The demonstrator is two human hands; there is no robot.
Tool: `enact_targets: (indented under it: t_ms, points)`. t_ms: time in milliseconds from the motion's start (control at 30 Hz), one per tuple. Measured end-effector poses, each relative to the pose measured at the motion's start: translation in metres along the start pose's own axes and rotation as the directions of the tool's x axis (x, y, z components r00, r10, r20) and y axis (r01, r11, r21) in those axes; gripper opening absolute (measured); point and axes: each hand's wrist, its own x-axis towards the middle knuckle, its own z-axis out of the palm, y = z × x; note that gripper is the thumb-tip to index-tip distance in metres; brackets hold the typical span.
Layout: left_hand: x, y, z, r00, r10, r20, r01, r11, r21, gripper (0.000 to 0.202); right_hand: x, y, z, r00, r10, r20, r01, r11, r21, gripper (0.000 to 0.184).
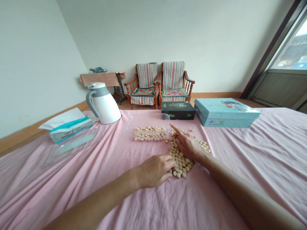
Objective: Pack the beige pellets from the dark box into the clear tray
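Note:
A pile of small pale round pieces [180,159] lies on the pink cloth [107,179]. My left hand [155,171] rests palm down at the pile's near left edge, fingers curled against the pieces. My right hand [187,143] lies over the pile's far part, fingers stretched flat, the index pointing toward a clear plastic container [148,127]. That container holds several more of the same pieces. I cannot make out whether either hand has a piece in it.
A white and grey jug [103,103] stands at the back left beside a white and teal packet [68,124] and a clear lid [74,143]. A black box [177,110] and a light blue box [224,112] lie behind. Two wooden chairs [159,84] stand by the wall.

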Motion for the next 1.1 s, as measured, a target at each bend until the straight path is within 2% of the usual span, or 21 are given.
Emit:
enact_targets:
  t_ms: [133,200,233,267,300,367,400,433,467,500,533,567,633,700,767,900,1000,1100]
  points:
    - [-0.001,0.0,-0.005,0.999,0.024,-0.043,-0.022,0.999,0.047,0.004,0.0,0.0,-0.001,1.0,0.01,0.01,-0.01,1.0,-0.009,0.069]
    - [-0.001,-0.005,-0.013,0.985,0.011,-0.172,0.004,0.997,0.083,0.002,0.0,-0.001,-0.001,1.0,0.015,0.021,-0.015,1.0,-0.005,0.069]
    - [-0.002,-0.009,-0.019,0.962,-0.013,-0.274,0.043,0.994,0.104,0.004,0.0,-0.001,-0.001,1.0,0.017,0.024,-0.017,1.0,-0.005,0.069]
    - [-0.003,-0.015,-0.026,0.919,-0.044,-0.391,0.101,0.987,0.127,0.006,0.0,-0.002,-0.001,1.0,0.019,0.025,-0.019,1.0,-0.007,0.069]
    - [-0.005,-0.021,-0.033,0.855,-0.073,-0.514,0.173,0.974,0.149,0.007,0.0,-0.002,-0.002,1.0,0.02,0.023,-0.02,1.0,-0.01,0.07]
    - [-0.009,-0.034,-0.047,0.671,-0.114,-0.733,0.35,0.92,0.177,0.005,0.0,-0.002,-0.002,1.0,0.021,0.019,-0.02,1.0,-0.014,0.069]
    - [-0.012,-0.04,-0.053,0.584,-0.104,-0.805,0.412,0.892,0.185,0.005,0.0,-0.002,-0.002,1.0,0.018,0.016,-0.018,1.0,-0.014,0.069]
    - [-0.014,-0.044,-0.057,0.519,-0.079,-0.851,0.446,0.875,0.19,0.007,0.0,-0.002,-0.002,1.0,0.014,0.014,-0.014,1.0,-0.013,0.069]
    - [-0.015,-0.047,-0.058,0.476,-0.054,-0.878,0.454,0.87,0.193,0.008,0.0,-0.002,-0.002,1.0,0.011,0.013,-0.011,1.0,-0.012,0.069]
    - [-0.016,-0.049,-0.058,0.458,-0.037,-0.888,0.44,0.877,0.191,0.009,0.0,-0.002,-0.002,1.0,0.008,0.012,-0.008,1.0,-0.012,0.07]
    - [-0.016,-0.048,-0.055,0.467,-0.031,-0.884,0.407,0.895,0.184,0.01,0.0,-0.003,-0.003,1.0,0.006,0.01,-0.006,1.0,-0.013,0.07]
    - [-0.014,-0.047,-0.05,0.502,-0.033,-0.864,0.359,0.917,0.173,0.01,0.0,-0.003,-0.003,1.0,0.008,0.01,-0.008,1.0,-0.013,0.07]
    - [-0.009,-0.042,-0.035,0.633,-0.049,-0.773,0.248,0.958,0.142,0.01,0.0,-0.004,-0.003,1.0,0.016,0.011,-0.015,1.0,-0.012,0.068]
    - [-0.002,-0.036,-0.018,0.776,-0.07,-0.627,0.163,0.982,0.093,0.011,0.0,-0.004,-0.003,1.0,0.021,0.017,-0.02,1.0,-0.01,0.068]
    - [0.005,-0.032,-0.002,0.858,-0.107,-0.503,0.131,0.991,0.013,0.01,0.0,-0.004,-0.003,1.0,0.019,0.024,-0.018,1.0,-0.009,0.069]
    - [0.011,-0.027,0.013,0.937,-0.132,-0.323,0.09,0.986,-0.144,0.004,0.0,-0.003,-0.002,1.0,0.01,0.013,-0.01,1.0,-0.015,0.069]
    - [0.009,-0.025,0.012,0.958,-0.146,-0.247,0.096,0.975,-0.202,0.005,0.0,-0.003,-0.003,1.0,0.002,0.007,-0.001,1.0,-0.016,0.069]
    - [0.007,-0.024,0.009,0.975,-0.101,-0.198,0.064,0.98,-0.186,0.006,0.0,-0.004,-0.004,1.0,0.01,0.01,-0.009,1.0,-0.004,0.068]
